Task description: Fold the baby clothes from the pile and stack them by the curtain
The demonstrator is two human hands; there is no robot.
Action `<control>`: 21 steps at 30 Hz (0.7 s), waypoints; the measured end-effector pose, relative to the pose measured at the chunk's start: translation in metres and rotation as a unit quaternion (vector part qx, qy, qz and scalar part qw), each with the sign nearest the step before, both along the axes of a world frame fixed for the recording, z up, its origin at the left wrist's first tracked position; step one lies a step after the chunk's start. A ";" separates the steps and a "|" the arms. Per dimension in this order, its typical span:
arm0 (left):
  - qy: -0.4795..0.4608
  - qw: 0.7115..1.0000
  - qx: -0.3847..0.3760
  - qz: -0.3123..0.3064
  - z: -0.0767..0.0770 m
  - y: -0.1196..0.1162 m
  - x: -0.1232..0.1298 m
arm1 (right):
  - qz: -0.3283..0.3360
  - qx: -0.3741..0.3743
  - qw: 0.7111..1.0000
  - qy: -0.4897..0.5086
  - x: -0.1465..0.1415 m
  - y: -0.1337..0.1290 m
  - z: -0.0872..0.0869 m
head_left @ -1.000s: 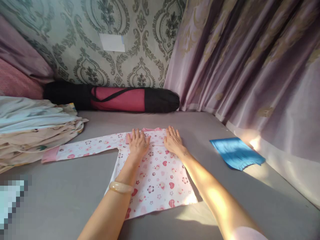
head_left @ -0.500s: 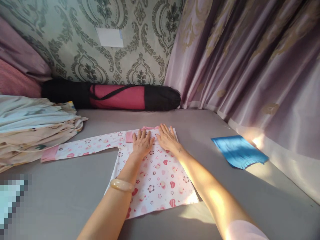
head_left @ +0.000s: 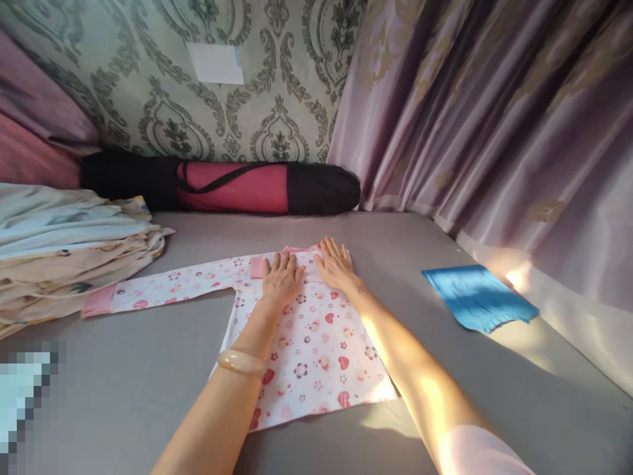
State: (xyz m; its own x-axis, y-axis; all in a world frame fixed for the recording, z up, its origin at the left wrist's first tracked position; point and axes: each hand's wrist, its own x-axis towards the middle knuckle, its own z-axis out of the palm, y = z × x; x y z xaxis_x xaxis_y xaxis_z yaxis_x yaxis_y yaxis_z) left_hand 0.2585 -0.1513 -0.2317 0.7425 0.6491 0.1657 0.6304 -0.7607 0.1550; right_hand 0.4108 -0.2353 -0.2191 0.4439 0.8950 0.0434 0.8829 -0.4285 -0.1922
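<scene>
A white long-sleeved top (head_left: 306, 369) with pink hearts and flowers lies flat on the grey surface. One sleeve stretches out to the left and ends in a pink cuff; the other is folded across the upper chest, its cuff beside my left hand. My left hand (head_left: 283, 280) rests flat on the folded sleeve, fingers spread, a pale bangle on the forearm. Just right of it, my right hand (head_left: 336, 265) lies flat with fingers stretched out near the shoulder and the pink collar. Neither hand grips anything.
A blue folded cloth (head_left: 479, 297) lies at the right by the curtain (head_left: 475, 132). Along the wall is a long black and red bag (head_left: 232, 188). Crumpled fabric (head_left: 64, 251) is heaped at the left, above a partly seen pale object (head_left: 22, 389).
My right hand has shifted slightly up and right, widening the gap between the hands a little. My left hand stays almost in place on the top. The view has tilted slightly.
</scene>
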 end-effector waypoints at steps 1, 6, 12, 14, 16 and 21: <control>0.004 1.000 0.001 -0.001 0.000 0.000 0.000 | -0.014 -0.001 1.000 -0.005 0.001 -0.001 -0.002; 0.001 1.000 0.000 0.008 0.000 -0.002 -0.003 | -0.017 -0.013 0.999 0.025 0.002 -0.008 -0.002; 0.008 1.000 -0.015 0.008 0.001 -0.002 -0.003 | 0.052 -0.014 0.998 0.044 -0.023 -0.069 0.009; 0.005 1.000 -0.013 0.006 0.001 -0.002 -0.003 | 0.067 -0.027 0.996 0.055 -0.036 -0.107 0.011; 0.004 1.000 -0.014 0.002 0.000 -0.002 -0.003 | 0.087 -0.029 0.994 0.058 -0.050 -0.146 0.014; 0.010 1.000 -0.022 -0.006 0.000 0.000 -0.005 | 0.078 -0.044 0.993 0.082 -0.078 -0.230 0.031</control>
State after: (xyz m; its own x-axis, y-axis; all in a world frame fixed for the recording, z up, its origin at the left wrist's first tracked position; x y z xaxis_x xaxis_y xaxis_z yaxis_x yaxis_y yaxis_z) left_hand 0.2538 -0.1516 -0.2315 0.7524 0.6471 0.1228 0.6251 -0.7603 0.1764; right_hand 0.3327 -0.4657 -0.1878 0.2935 0.9508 -0.0988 0.9001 -0.3097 -0.3066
